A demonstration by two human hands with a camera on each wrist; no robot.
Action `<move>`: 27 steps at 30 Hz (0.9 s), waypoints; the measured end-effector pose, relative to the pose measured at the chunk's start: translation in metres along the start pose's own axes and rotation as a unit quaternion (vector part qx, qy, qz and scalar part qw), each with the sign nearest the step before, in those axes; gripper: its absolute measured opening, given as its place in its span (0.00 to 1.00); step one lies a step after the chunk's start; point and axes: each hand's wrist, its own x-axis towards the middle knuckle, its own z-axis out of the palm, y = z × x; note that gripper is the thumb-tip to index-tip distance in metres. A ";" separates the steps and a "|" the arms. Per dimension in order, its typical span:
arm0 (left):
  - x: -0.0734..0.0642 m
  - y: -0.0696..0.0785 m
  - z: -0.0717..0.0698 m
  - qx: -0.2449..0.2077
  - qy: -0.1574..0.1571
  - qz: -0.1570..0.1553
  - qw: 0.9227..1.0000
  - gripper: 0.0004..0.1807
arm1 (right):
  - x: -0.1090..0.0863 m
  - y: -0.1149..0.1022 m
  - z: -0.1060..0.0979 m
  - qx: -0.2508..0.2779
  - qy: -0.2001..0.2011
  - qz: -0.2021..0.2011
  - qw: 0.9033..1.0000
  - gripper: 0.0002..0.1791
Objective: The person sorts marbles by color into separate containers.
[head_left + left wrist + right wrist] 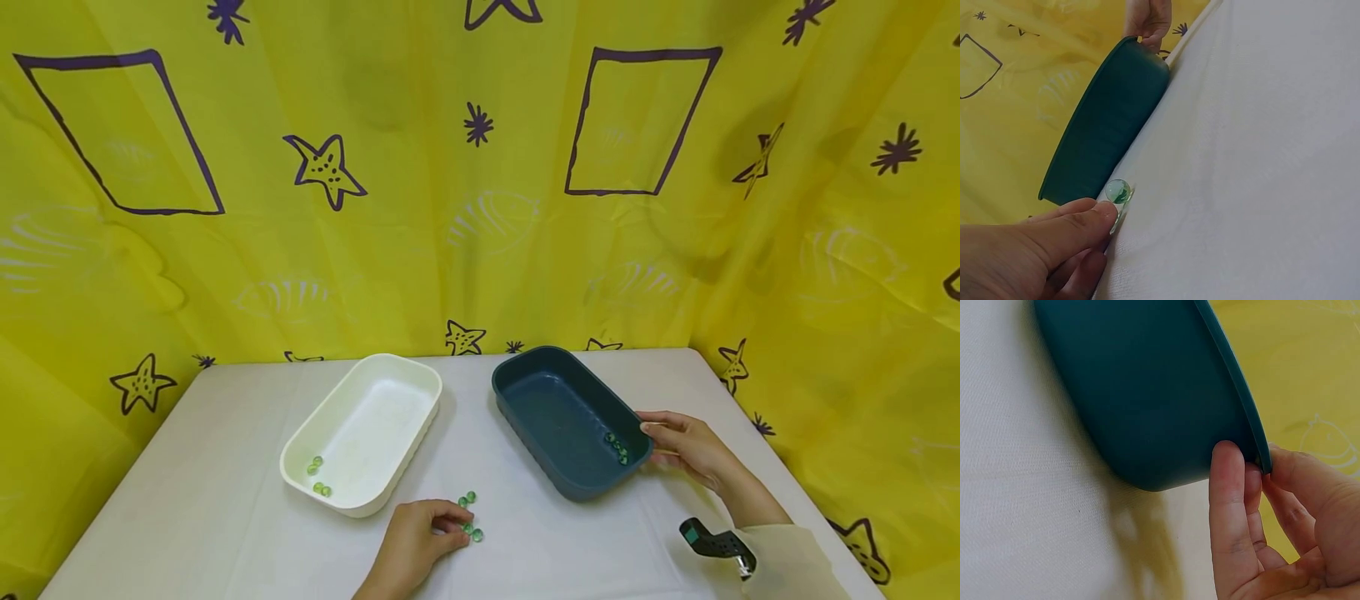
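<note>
My left hand point(420, 537) is low over the table beside several green glass marbles point(471, 497). Its thumb and forefinger close on a marble point(468, 528), and another lies just past the fingertips. Seen from the left wrist, a clear marble with a green swirl point(1118, 191) shows at the thumb tip. My right hand point(693, 450) grips the near right corner of a dark teal tray point(536, 454), thumb at the rim and fingers against the outer wall point(1147, 394). A few green marbles point(617, 446) lie inside this tray, near the held end.
A white tray point(408, 471) stands on the left, with several yellow-green marbles point(318, 488) at its near end. Both trays rest on a white-covered table point(247, 417). A yellow patterned curtain point(405, 250) hangs behind and along the sides.
</note>
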 end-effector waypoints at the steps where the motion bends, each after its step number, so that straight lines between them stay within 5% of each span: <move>1: 0.000 0.000 0.000 0.001 0.002 0.002 1.000 0.11 | 0.000 0.000 0.000 -0.001 -0.001 -0.001 1.000 0.12; 27: 0.000 0.003 0.001 0.015 0.018 -0.006 1.000 0.08 | -0.001 -0.002 0.002 0.000 -0.003 0.006 1.000 0.12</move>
